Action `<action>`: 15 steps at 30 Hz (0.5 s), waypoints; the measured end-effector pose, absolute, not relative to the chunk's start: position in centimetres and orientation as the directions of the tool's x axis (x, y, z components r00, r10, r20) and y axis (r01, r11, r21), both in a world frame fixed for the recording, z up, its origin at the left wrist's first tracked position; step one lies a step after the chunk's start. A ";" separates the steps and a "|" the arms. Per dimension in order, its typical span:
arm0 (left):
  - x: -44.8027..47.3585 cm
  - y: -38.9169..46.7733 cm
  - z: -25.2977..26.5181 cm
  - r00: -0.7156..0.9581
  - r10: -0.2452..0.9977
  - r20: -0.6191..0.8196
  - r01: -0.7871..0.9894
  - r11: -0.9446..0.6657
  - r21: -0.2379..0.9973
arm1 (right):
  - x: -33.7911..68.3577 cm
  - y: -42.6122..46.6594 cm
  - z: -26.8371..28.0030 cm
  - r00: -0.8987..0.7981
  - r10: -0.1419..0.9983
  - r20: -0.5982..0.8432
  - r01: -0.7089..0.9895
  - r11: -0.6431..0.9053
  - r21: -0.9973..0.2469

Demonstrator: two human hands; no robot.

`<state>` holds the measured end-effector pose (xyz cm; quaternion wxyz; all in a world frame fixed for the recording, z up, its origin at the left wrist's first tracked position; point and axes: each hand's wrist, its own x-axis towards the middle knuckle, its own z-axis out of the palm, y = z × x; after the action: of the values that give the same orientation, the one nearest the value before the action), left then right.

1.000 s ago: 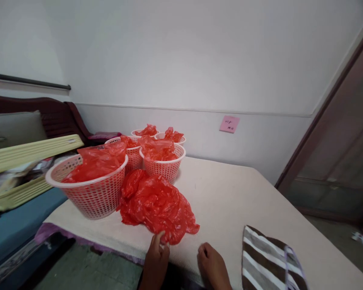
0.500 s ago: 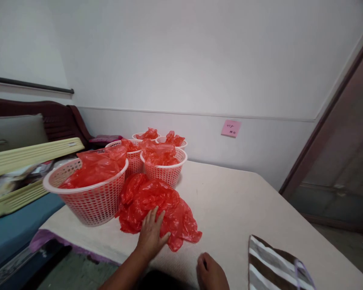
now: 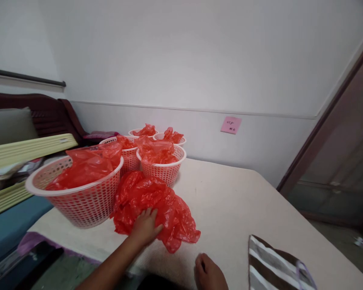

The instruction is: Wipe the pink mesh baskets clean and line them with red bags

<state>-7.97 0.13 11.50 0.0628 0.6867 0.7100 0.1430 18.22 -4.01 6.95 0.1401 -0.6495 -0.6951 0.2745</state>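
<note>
A crumpled heap of thin red plastic bags [image 3: 157, 197] lies on the pale tabletop near its front edge. My left hand [image 3: 147, 227] presses into the near side of the heap, its fingers bent into the plastic and its thumb out to the right. To the right of it, my right hand [image 3: 210, 272] rests loosely curled at the table's near edge, with nothing visible in it. A large pink-white plastic basket [image 3: 87, 201] holding red plastic stands just left of the heap. Behind the heap sits a smaller basket [image 3: 166, 171], also with red plastic in it.
More baskets [image 3: 130, 161] with red plastic cluster towards the wall. A striped brown, grey and white cloth [image 3: 272, 264] lies at the table's front right. A pink note [image 3: 230, 125] is stuck to the wall. Yellow slatted plastic panels [image 3: 33, 149] stand at the left.
My left hand's fingers have bent further into the red plastic, and the heap has bunched up slightly. My right hand has hardly moved. The view has shifted a little.
</note>
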 end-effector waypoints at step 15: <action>-8.9 -1.3 18.5 -0.011 0.922 0.387 0.875 -0.178 0.449 | 17.9 -3.8 6.6 -0.123 0.978 -0.167 0.832 0.010 -0.555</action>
<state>-8.90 -1.35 18.54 0.0376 0.7022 0.6400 0.3098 17.91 -3.76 6.63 0.1341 -0.6484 -0.6979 0.2732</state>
